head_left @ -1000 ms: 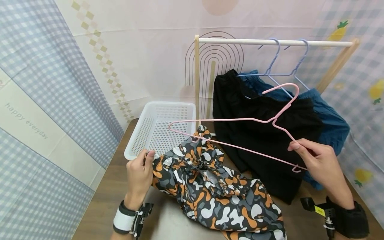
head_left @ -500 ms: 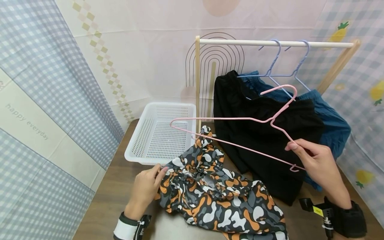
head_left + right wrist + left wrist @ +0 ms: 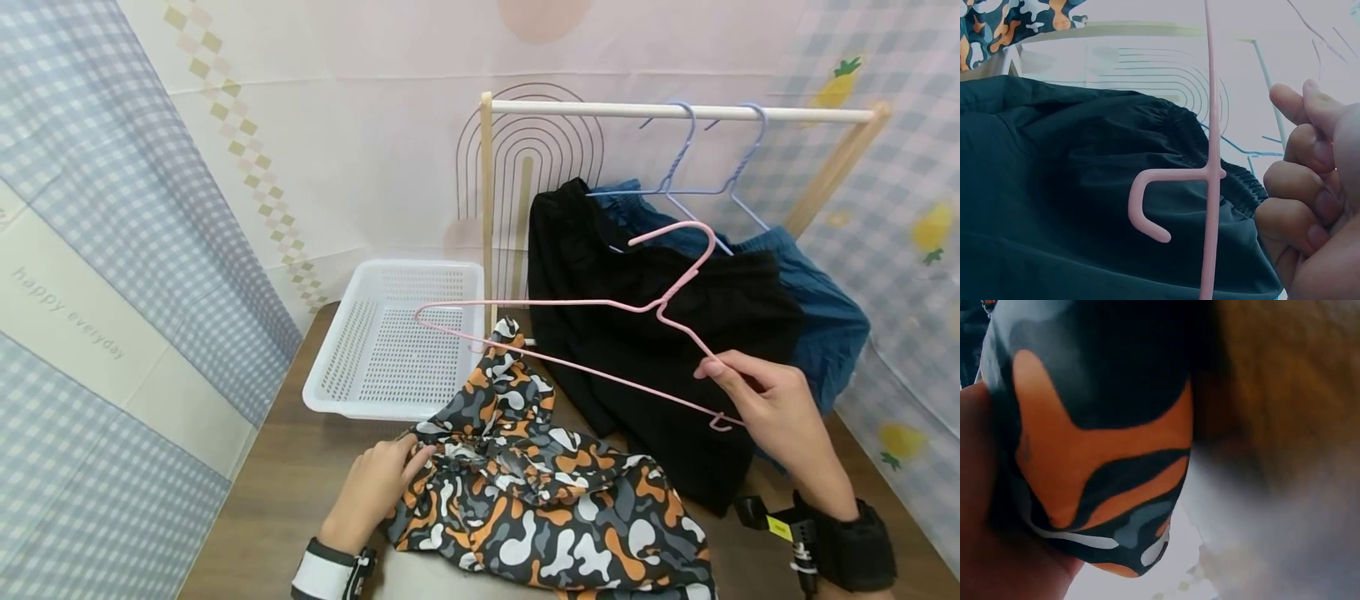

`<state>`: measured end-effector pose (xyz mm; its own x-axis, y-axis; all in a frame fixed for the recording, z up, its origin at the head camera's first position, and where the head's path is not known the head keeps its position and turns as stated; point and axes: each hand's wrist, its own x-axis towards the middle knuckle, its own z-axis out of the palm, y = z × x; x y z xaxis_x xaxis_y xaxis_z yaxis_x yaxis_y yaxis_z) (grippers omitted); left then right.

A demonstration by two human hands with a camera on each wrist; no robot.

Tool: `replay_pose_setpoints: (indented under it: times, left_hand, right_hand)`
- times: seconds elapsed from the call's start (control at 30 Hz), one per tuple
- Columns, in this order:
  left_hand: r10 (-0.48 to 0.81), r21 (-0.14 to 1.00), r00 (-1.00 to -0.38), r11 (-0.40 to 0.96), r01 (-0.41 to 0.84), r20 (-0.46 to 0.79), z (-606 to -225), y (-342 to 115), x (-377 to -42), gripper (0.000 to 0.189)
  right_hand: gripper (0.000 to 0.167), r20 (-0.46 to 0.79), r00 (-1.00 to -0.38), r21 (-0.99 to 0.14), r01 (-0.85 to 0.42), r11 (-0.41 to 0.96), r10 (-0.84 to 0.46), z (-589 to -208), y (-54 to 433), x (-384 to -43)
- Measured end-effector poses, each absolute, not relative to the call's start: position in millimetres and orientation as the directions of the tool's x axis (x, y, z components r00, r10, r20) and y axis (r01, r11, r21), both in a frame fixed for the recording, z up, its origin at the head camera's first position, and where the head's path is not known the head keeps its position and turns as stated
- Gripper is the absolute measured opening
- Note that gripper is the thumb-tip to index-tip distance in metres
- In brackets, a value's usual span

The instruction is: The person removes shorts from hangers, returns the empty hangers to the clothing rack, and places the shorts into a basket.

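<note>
Crumpled camouflage-patterned shorts [image 3: 592, 533] in orange, grey, white and black lie across the front of the table, with a gathered elastic waist. At their left side my left hand [image 3: 380, 483] holds the cloth, thumb on top; some fingers are hidden. In the left wrist view the patterned shorts [image 3: 1104, 444] fill much of the picture beside the palm. My right hand [image 3: 772, 408] pinches a pink hanger [image 3: 570, 367] by its right shoulder, above the shorts. Seen from the right wrist, a small hook on the pink hanger [image 3: 1210, 219] hangs near the curled fingers [image 3: 1300, 181].
A white perforated basket [image 3: 330, 392] stands at the back left. Behind the hanger is a wooden rack with a white rail [image 3: 585, 108]. Black shorts [image 3: 637, 375] and blue shorts [image 3: 825, 333] hang there on blue hangers [image 3: 678, 158]. Patterned cloth curtains surround the wooden table [image 3: 262, 500].
My left hand has moved right and down toward the middle of the shorts, bunching their left side. The right hand and pink hanger have shifted slightly left and down in view.
</note>
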<state>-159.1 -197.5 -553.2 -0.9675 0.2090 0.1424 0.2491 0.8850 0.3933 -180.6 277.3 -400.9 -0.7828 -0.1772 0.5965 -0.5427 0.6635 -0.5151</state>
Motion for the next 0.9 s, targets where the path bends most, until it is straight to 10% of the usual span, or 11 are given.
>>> replay_pose_setpoints:
  times: [0.43,0.9]
  left_hand:
    - [0.234,0.345,-0.959,0.897,0.277,0.16,-539,-194,-160,0.029]
    - [0.124,0.484,-0.852,0.777,0.402,0.509,-451,-196,-179,0.016]
  right_hand:
    - [0.02,0.591,-0.79,-0.529,-0.532,0.661,-0.163,-407,278,-180]
    - [0.018,0.577,-0.81,-0.566,-0.488,0.665,-0.103,-410,287,-174]
